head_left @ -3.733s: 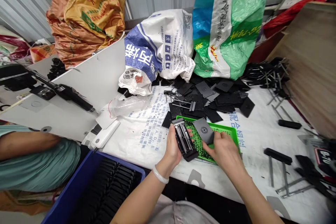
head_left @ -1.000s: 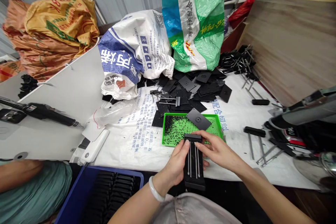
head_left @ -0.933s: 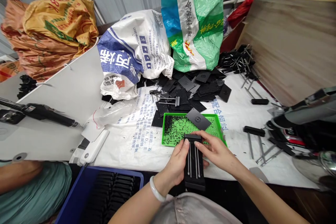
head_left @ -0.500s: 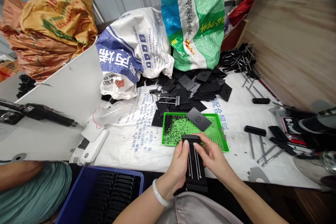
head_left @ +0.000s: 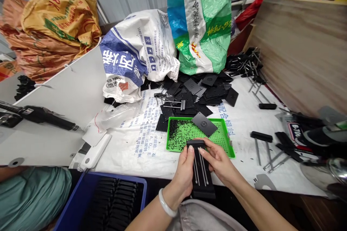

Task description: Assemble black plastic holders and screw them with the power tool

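Observation:
Between my two hands is a long black bracket with metal rods, its top end near the tray and its lower end by my lap. My left hand is closed on its left side, thumb on the face near the top. From the right, my right hand grips the upper end, thumb and fingers pressed against it. Just beyond is a green tray with many tiny black screws gathered at its left. A flat black plate with a round mark lies across the tray's far rim.
Behind the tray lies a heap of black plates. Black bars with metal rods lie to the right. An electric screwdriver is at left, above a blue bin of black parts. Another person's green clothing shows at lower left.
Both hands keep their hold on the bracket near the same spot, with only slight finger movement. The whole view has shifted a little.

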### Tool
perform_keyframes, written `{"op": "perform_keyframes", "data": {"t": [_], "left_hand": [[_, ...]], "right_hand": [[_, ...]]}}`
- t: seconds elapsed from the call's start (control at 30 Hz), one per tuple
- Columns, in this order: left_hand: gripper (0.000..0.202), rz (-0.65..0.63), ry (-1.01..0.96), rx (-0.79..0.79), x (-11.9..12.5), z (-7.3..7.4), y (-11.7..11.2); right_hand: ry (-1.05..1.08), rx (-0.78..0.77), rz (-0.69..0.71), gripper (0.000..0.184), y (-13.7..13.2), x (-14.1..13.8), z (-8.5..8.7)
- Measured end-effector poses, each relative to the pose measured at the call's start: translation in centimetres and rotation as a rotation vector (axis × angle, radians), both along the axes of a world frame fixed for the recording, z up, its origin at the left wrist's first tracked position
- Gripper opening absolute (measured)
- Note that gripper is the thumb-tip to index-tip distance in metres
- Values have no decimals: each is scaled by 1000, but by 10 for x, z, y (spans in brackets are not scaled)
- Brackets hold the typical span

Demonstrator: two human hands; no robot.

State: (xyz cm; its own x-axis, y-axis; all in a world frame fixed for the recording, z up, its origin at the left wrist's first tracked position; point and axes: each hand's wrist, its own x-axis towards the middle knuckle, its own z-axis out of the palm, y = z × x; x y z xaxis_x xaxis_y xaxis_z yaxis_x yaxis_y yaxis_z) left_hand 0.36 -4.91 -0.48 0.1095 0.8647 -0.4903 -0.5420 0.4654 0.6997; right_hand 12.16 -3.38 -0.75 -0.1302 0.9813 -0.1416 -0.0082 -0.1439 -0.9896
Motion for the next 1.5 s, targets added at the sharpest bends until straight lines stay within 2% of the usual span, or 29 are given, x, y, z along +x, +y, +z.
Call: {"op": "perform_keyframes", "data": {"t": [0.1, 0.17, 0.23, 0.3, 0.37, 0.43, 0.53, 0.67, 0.8, 1.0, 1.27, 1.37, 1.5], "left_hand": [[47, 4, 8, 16, -1, 3, 7], [45, -20, -7, 29, -4, 8, 13], [44, -32, -36, 36, -9, 12, 21], [46, 14, -56, 43, -16, 16, 29], [47, 96, -65, 57, -24, 18, 35], [47, 144, -66, 49, -31, 18, 39], [47, 143, -86, 37, -36, 15, 42], [47, 127, -133, 72, -36, 10, 42], [43, 124, -128, 87, -36, 8, 42], [36, 95, -122, 86, -37, 8, 41], [34, 104, -147, 82, -41, 12, 41], [36, 134, -148, 85, -45, 14, 41], [40, 121, -152, 120, -40, 20, 42]], "right_hand": [[-83, 10, 18, 44, 8, 5, 5], [-216, 90, 73, 43, 21, 14, 8], [-454, 273, 40, 40, 40, 25, 7], [-784, 462, -93, 44, 58, 34, 0], [-1070, 550, -162, 54, 72, 40, -12], [-1202, 573, -123, 55, 78, 42, -22], [-1123, 613, -122, 39, 77, 43, -30], [-997, 644, -89, 29, 73, 44, -27], [-1121, 671, -5, 28, 78, 45, -22], [-1413, 574, 205, 28, 87, 47, -8], [-1329, 619, 472, 25, 98, 60, 9], [-1214, 671, 398, 32, 95, 66, 12], [-823, 735, 249, 38, 79, 66, 8]]}}
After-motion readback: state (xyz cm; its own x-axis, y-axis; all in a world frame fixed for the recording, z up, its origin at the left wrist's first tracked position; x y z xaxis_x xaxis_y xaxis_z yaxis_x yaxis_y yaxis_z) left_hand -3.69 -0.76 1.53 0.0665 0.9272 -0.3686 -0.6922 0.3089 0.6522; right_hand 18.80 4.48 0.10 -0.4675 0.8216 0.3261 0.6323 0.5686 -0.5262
